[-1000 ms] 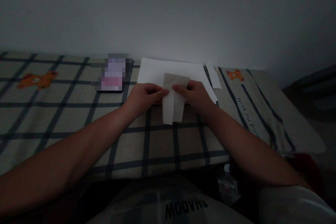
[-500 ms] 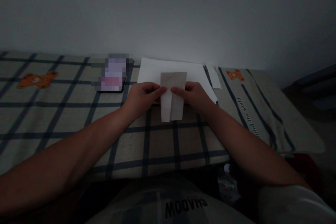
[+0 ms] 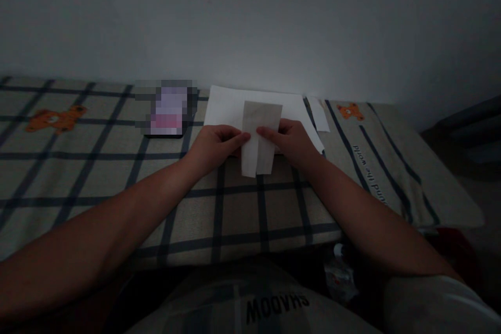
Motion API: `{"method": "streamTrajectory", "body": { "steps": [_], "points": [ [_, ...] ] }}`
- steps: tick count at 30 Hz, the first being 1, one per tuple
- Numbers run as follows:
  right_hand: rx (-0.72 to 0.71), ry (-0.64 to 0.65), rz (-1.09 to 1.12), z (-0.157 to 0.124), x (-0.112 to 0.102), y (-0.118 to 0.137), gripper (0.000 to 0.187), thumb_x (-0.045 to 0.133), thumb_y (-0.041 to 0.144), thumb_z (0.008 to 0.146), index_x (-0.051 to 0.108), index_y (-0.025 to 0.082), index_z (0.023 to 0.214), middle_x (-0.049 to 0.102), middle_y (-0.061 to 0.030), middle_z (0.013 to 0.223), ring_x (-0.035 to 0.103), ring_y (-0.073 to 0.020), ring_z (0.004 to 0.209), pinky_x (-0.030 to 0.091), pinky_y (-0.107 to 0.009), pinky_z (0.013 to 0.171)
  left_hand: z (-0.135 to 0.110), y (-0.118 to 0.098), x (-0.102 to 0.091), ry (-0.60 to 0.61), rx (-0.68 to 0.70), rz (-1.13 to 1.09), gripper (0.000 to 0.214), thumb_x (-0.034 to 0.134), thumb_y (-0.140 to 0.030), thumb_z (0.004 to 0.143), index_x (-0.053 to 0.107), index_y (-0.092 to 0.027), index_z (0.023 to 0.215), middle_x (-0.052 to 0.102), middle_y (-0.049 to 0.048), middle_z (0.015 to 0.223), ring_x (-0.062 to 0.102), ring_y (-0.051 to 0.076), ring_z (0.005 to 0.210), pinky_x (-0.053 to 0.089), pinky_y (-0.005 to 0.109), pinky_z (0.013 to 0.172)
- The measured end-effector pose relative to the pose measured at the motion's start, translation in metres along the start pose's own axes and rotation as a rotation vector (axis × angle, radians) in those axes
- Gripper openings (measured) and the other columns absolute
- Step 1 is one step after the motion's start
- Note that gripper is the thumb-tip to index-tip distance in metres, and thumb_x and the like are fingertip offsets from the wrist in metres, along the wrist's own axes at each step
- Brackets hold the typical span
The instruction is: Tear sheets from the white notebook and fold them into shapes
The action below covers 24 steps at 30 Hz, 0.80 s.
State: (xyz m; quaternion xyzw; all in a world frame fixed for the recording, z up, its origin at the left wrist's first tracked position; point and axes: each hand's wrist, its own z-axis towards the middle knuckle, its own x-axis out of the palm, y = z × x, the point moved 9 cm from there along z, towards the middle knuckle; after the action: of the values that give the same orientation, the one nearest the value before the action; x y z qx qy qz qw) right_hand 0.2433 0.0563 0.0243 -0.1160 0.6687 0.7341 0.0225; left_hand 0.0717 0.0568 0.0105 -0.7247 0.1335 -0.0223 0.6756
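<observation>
Between my two hands a narrow folded piece of white paper (image 3: 261, 115) is held up, with a seam running down its lower half. My left hand (image 3: 219, 143) pinches its left edge, thumb on the near face and the other fingers behind. From the other side my right hand (image 3: 288, 138) grips the right edge, its thumb pressed on the front near the seam. The fingertips behind the paper are hidden. Beneath and beyond it, larger white paper (image 3: 227, 102) lies flat on the table.
A checked tablecloth (image 3: 117, 177) with bear prints covers the table, which meets a pale wall (image 3: 250, 21). A phone (image 3: 168, 109), its screen blurred out, rests to the left. A paper strip (image 3: 319, 114) lies at the right. Below the front edge is a clear plastic bottle (image 3: 340, 274).
The folded paper has shifted slightly up and to the right and tilted a little. My left hand has moved a bit to the right with it; both hands keep their hold.
</observation>
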Motion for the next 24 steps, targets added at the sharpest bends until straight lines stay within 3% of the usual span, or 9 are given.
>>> {"method": "streamTrajectory", "body": {
  "steps": [10, 17, 24],
  "points": [
    [0.054, 0.101, 0.044, -0.0013, 0.0079, -0.0051, 0.039, 0.079, 0.054, 0.074, 0.078, 0.018, 0.09, 0.078, -0.0076, 0.092, 0.07, -0.0211, 0.082, 0.058, -0.035, 0.072, -0.0045, -0.0068, -0.0045, -0.056, 0.043, -0.001, 0.024, 0.078, -0.042, 0.073, 0.07, -0.02, 0.068, 0.071, 0.0024, 0.067, 0.067, 0.016, 0.063, 0.059, 0.029, 0.062],
    [0.022, 0.032, 0.006, -0.0023, 0.0028, -0.0011, 0.04, 0.078, 0.055, 0.074, 0.077, 0.018, 0.089, 0.078, -0.0079, 0.092, 0.071, -0.0229, 0.084, 0.058, -0.035, 0.07, -0.003, -0.0031, -0.0003, -0.008, -0.004, -0.041, 0.026, 0.081, -0.043, 0.07, 0.072, -0.019, 0.072, 0.074, 0.0035, 0.071, 0.068, 0.017, 0.064, 0.06, 0.029, 0.064],
    [0.001, 0.021, 0.05, -0.0007, 0.001, -0.0019, 0.039, 0.079, 0.054, 0.074, 0.077, 0.018, 0.09, 0.077, -0.0075, 0.092, 0.071, -0.0224, 0.085, 0.058, -0.036, 0.073, -0.0008, -0.0038, 0.0006, 0.04, 0.032, 0.076, 0.032, 0.079, -0.047, 0.072, 0.071, -0.017, 0.07, 0.071, 0.0023, 0.064, 0.063, 0.013, 0.057, 0.052, 0.022, 0.054]
  ]
}}
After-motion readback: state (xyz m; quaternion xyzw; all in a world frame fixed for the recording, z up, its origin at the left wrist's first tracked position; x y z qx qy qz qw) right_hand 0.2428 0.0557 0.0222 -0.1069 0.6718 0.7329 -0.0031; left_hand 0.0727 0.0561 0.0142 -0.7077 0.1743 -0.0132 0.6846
